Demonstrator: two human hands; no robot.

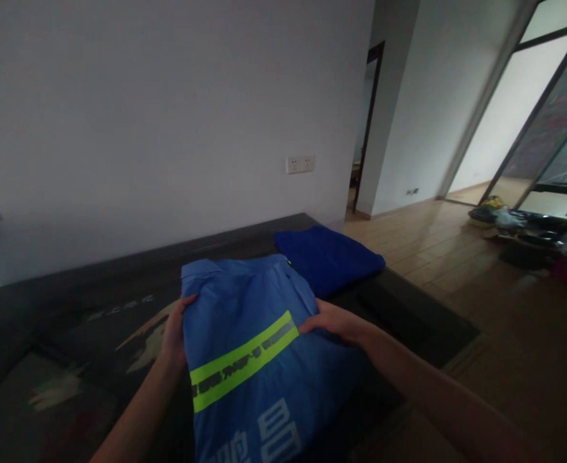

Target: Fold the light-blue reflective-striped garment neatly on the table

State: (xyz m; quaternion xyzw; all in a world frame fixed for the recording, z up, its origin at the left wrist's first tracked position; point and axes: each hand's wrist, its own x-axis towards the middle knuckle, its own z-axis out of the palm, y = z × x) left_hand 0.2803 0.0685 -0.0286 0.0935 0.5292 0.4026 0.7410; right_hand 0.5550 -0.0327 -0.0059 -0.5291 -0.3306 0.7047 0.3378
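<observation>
Plain white wall, double socket. Dark doorway behind. Wooden floor. Glazed partition right, daylight dim. Dark patterned surface.

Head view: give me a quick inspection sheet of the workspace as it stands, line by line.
Surface: dark table with pale printed marks, set against a white wall.
Job's things: light blue jacket with a yellow-green stripe and white lettering, lying folded on the table.
Clutter: dark blue folded cloth behind the jacket, near the table's far corner.
Grips: left hand on the jacket's left edge; right hand on its right edge, fingers over the fabric.
Cables: nothing seen.
Surroundings: wall sockets, a doorway, wooden floor, glass doors, blurred items on the floor at right.
</observation>
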